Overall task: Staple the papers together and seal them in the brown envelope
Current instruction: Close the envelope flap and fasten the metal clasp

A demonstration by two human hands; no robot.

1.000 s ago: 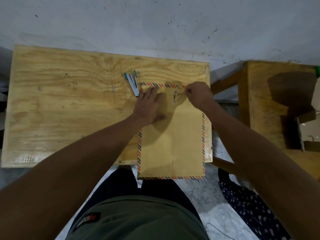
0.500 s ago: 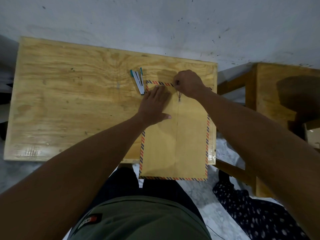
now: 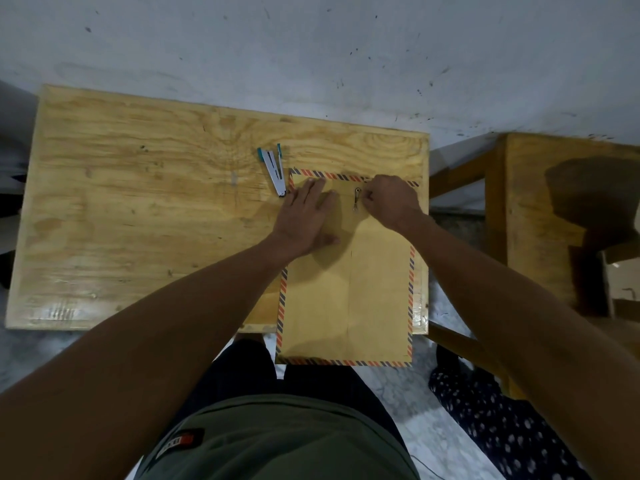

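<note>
A brown envelope [image 3: 346, 299] with a red and blue striped border lies at the right end of the wooden table [image 3: 138, 209], its near end hanging over the front edge. My left hand [image 3: 306, 220] lies flat on the folded flap at the upper left. My right hand [image 3: 391, 200] is closed at the upper right, fingertips pinched just right of the metal clasp [image 3: 356, 199]. A white and teal stapler [image 3: 273, 171] lies on the table beyond the envelope's top left corner. No papers are visible.
A grey wall rises right behind the table. Another wooden table [image 3: 568, 209] stands to the right across a narrow gap. Spotted dark cloth [image 3: 502, 424] lies on the marble floor at lower right. My lap fills the bottom of the view.
My right hand went from the right of the clasp to the flap's top edge above it, and is now back beside the clasp. The left hand stayed flat on the flap.
</note>
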